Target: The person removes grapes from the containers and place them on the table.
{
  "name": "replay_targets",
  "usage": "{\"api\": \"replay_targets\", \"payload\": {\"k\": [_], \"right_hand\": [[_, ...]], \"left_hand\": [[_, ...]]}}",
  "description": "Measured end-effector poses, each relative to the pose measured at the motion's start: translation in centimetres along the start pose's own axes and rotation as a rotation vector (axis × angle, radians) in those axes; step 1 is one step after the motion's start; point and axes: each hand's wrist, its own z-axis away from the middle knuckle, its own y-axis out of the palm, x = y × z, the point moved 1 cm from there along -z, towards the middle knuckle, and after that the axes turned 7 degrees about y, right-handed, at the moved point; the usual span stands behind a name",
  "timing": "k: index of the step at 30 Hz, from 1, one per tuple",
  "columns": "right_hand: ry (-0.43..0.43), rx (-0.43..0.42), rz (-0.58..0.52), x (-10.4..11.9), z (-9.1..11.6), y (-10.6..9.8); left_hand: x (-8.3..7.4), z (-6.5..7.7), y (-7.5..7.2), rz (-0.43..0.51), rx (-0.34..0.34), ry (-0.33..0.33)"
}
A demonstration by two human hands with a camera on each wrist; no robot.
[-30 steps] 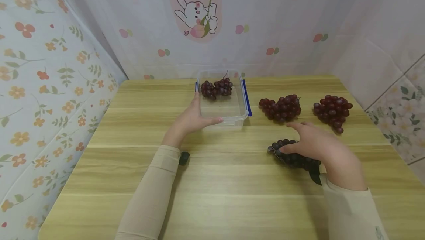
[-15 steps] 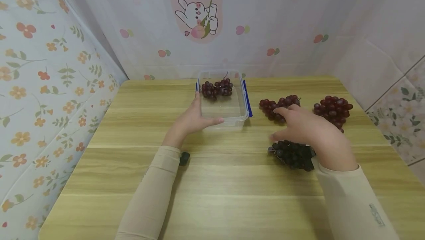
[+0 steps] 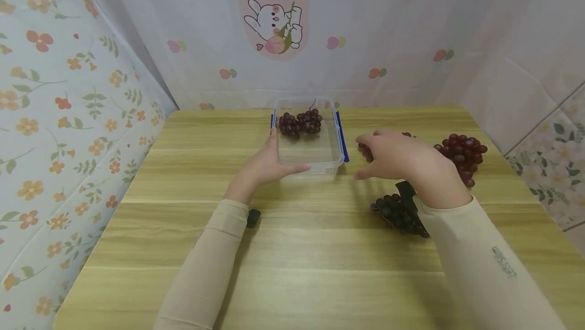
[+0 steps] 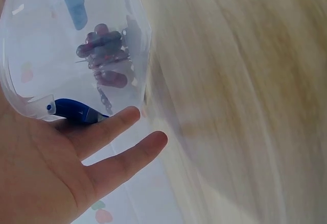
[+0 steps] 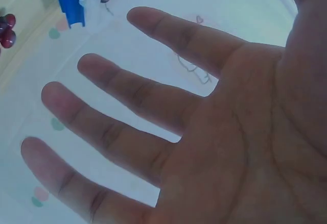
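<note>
My left hand (image 3: pixel 265 165) rests against the near left corner of a clear plastic container (image 3: pixel 326 160), thumb along its front. In the left wrist view, the fingers (image 4: pixel 127 155) lie straight and spread beside a blue clip (image 4: pixel 71 109). A bunch of red grapes (image 3: pixel 299 124) lies inside the container. Over another red bunch (image 3: pixel 366 153) hovers my right hand (image 3: pixel 407 160), hiding most of it. The right wrist view shows that hand's fingers (image 5: pixel 135 94) spread, with nothing in the palm. Below the right wrist lies a dark grape bunch (image 3: pixel 397 213) with a leaf.
A further red grape bunch (image 3: pixel 463 155) sits at the right of the wooden table (image 3: pixel 301 269). A small dark object (image 3: pixel 253 217) lies beside my left sleeve. Blue flaps (image 3: pixel 342 139) stick out from the container's sides. A printed curtain (image 3: pixel 388 25) hangs behind the table.
My right hand has moved left and away from me, from above the dark grapes to above the middle red bunch. My left hand and the container have stayed put.
</note>
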Motion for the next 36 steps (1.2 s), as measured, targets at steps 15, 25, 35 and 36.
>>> {"api": "replay_targets", "payload": {"k": [15, 25, 35, 36], "right_hand": [[-0.006, 0.042, 0.14, 4.6, -4.1, -2.8], [-0.065, 0.07, 0.158, 6.8, -8.2, -3.7], [-0.011, 0.068, 0.13, 8.8, -12.2, -4.5], [0.002, 0.056, 0.126, 8.9, -12.6, -4.4]], "left_hand": [[-0.1, 0.1, 0.0, 0.0, 0.01, -0.018], [0.3, 0.0, 0.2, 0.018, 0.007, -0.003], [0.3, -0.1, 0.0, -0.007, 0.004, 0.0], [0.3, -0.1, 0.0, -0.008, 0.004, 0.0]]}}
